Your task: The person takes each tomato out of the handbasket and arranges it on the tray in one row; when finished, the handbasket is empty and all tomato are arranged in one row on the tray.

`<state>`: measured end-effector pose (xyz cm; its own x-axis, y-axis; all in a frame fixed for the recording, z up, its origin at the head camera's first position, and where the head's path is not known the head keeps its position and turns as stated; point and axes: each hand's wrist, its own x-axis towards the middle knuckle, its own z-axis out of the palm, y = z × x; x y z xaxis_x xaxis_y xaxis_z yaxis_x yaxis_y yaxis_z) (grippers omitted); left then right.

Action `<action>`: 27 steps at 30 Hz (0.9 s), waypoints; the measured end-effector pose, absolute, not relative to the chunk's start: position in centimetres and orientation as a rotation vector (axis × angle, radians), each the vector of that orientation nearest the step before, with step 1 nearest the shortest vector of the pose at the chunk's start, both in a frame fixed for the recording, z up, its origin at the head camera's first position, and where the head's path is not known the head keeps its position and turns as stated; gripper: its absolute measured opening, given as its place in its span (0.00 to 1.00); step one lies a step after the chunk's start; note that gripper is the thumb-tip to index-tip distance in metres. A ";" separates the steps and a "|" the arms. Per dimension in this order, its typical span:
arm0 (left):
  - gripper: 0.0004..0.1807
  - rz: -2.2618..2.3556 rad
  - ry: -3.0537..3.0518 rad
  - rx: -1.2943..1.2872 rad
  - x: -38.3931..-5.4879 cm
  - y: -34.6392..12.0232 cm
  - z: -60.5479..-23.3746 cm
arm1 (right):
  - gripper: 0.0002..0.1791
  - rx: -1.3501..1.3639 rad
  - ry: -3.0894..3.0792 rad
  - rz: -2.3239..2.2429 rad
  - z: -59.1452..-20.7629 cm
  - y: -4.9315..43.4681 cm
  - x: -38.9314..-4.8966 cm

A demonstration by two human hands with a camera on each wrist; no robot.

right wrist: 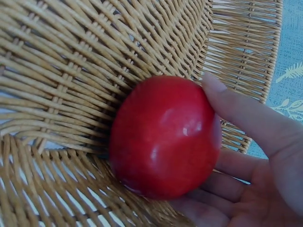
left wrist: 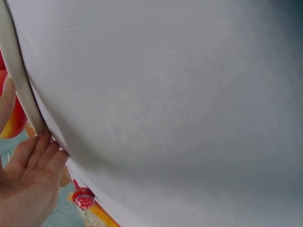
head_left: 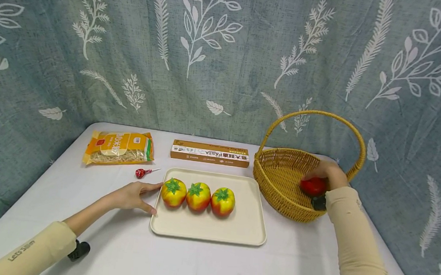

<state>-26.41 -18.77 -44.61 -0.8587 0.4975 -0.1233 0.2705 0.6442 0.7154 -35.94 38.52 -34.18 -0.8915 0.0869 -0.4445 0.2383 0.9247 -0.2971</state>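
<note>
Inside the wicker basket [head_left: 278,196], my right hand [head_left: 329,172] holds a smooth, round red fruit [right wrist: 165,137]. The right wrist view shows the thumb on one side of it and the fingers curled beneath, close to the woven wall. At the left, my left hand [head_left: 135,196] touches the edge of a cream tray [head_left: 211,229], thumb and fingers spread along the rim. Three yellow-and-red fruits with green leafy tops, a left one [head_left: 174,193], a middle one [head_left: 198,197] and a right one [head_left: 222,202], sit in a row on the tray.
Behind the tray lies a brown pasta box [head_left: 210,153]. An orange noodle packet [head_left: 120,147] is at the back left, with a red-wrapped lollipop [head_left: 143,173] in front of it. The basket's tall handle [head_left: 318,113] arches above the right hand. A patterned curtain [head_left: 227,67] hangs behind.
</note>
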 end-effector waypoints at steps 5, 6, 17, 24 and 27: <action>0.51 1.042 2.554 0.620 -26.3 -18.7 -44.5 | 0.49 0.271 2.610 -0.511 -34.6 38.8 -36.4; 0.51 1.042 2.554 0.618 -26.3 -18.7 -44.5 | 0.50 0.295 2.597 -0.533 -34.7 38.8 -36.5; 0.51 1.037 2.560 0.607 -26.3 -18.6 -44.4 | 0.53 0.259 2.627 -0.452 -33.9 38.6 -35.9; 0.51 1.051 2.555 0.630 -26.2 -18.6 -44.3 | 0.46 0.157 2.716 -0.443 -33.0 38.2 -35.6; 0.51 1.043 2.560 0.630 -26.3 -18.6 -44.3 | 0.45 0.090 2.750 -0.382 -32.8 38.1 -35.4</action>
<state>-26.25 -18.62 -44.32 -0.8570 0.5028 -0.1128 0.2809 0.6394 0.7157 -35.45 38.08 -32.77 -0.9326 0.0131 -0.3607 0.1108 0.9615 -0.2516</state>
